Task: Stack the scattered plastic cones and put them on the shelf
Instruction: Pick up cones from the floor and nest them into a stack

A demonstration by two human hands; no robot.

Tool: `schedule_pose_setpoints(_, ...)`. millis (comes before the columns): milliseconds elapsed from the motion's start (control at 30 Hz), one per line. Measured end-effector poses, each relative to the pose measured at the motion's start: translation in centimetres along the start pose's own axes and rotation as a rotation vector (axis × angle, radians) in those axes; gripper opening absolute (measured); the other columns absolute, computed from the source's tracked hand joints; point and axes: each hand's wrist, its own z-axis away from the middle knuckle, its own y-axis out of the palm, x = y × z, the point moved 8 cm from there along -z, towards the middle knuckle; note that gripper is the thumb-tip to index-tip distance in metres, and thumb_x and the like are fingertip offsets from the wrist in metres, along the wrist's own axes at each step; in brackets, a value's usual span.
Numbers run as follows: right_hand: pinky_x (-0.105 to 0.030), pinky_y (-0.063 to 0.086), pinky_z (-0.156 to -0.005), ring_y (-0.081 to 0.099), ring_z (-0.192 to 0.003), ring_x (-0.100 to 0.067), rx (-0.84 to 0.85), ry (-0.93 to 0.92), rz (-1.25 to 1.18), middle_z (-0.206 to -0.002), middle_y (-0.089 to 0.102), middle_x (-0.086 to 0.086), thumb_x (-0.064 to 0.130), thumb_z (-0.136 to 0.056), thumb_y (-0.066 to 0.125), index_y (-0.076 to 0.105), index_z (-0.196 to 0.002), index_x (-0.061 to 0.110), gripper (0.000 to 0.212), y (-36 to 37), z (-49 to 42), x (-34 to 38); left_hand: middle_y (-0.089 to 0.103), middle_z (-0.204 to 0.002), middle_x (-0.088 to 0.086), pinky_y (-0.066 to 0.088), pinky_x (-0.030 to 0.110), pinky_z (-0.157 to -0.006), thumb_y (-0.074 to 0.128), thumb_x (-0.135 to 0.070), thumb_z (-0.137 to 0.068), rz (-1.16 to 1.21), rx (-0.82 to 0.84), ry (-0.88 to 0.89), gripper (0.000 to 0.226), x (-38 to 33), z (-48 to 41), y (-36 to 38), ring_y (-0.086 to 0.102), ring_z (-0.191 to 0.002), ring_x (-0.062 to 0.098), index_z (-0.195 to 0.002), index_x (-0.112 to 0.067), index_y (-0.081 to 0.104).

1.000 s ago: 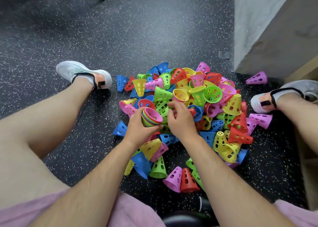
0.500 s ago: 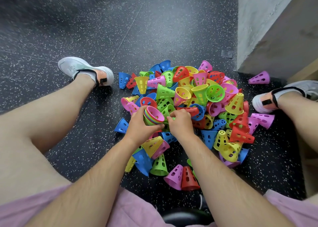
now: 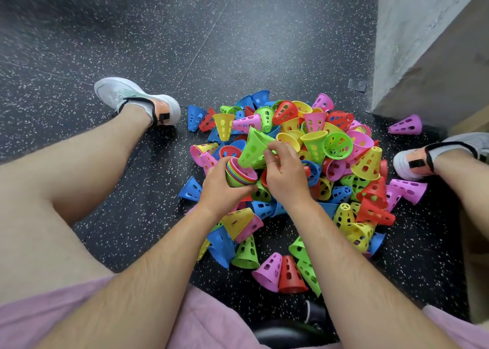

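A heap of perforated plastic cones (image 3: pixel 338 147) in several colours lies on the dark speckled floor between my legs. My left hand (image 3: pixel 221 187) grips a nested stack of cones (image 3: pixel 239 175), its mouth up and a pink rim on top. My right hand (image 3: pixel 284 174) pinches a green cone (image 3: pixel 251 150) by its wide rim. The green cone is tilted, its narrow end pointing down into the mouth of the stack.
My left shoe (image 3: pixel 137 101) and right shoe (image 3: pixel 444 153) flank the heap. A lone purple cone (image 3: pixel 406 125) lies by a grey concrete block (image 3: pixel 423 44) at right. A dark round seat (image 3: pixel 288 335) is under me. Loose cones (image 3: pixel 280 272) lie near it.
My right hand has lifted a green cone out of the heap and brought its tip to the mouth of the stack. My left hand keeps holding the stack.
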Motion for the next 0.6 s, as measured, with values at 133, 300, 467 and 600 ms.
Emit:
schedule_pose_setpoints(133,-0.019,0.039,-0.081,0.052,-0.092,-0.003,0.098,-0.029,-0.032,-0.103,0.055,0.012,0.026,-0.102,0.053,0.064,-0.11,0.019,0.015,1.2,0.6,0.4,0.06,-0.116,-0.004,0.048,0.031,-0.099,0.09,-0.042,-0.064,0.026,-0.008,-0.014,0.069,0.3,-0.1,-0.3,0.051,-0.116,0.011,-0.124,-0.036,0.057)
schedule_pose_setpoints(300,-0.028,0.051,-0.086,0.059,-0.099,-0.003,0.239,0.034,-0.148,-0.108,0.059,0.007,0.032,-0.099,0.052,0.063,-0.11,0.027,0.015,3.0,1.0,0.3,0.059,-0.115,-0.005,0.055,0.04,-0.1,0.091,-0.042,-0.064,0.064,-0.014,-0.04,0.068,0.3,-0.1,-0.4,0.058,-0.117,0.017,-0.123,-0.041,0.057)
schedule_pose_setpoints(467,-0.024,0.042,-0.099,0.052,-0.112,-0.003,0.165,0.063,-0.09,-0.121,0.055,0.008,0.024,-0.104,0.044,0.06,-0.126,0.022,0.027,2.8,0.3,0.1,0.069,-0.113,-0.007,0.057,0.044,-0.095,0.092,-0.05,-0.058,0.094,-0.025,-0.011,0.07,-0.4,-0.9,-0.5,0.065,-0.113,0.02,-0.119,-0.046,0.058)
schedule_pose_setpoints(600,-0.036,0.034,-0.114,0.042,-0.131,-0.015,0.182,-0.043,0.159,-0.136,0.052,0.001,0.007,-0.1,0.041,0.057,-0.135,0.017,0.04,3.2,-2.6,0.1,0.068,-0.111,-0.011,0.054,0.023,-0.09,0.094,-0.04,-0.061,0.12,-0.019,0.017,0.065,-1.1,-1.9,-0.7,0.066,-0.104,0.004,-0.112,-0.045,0.055)
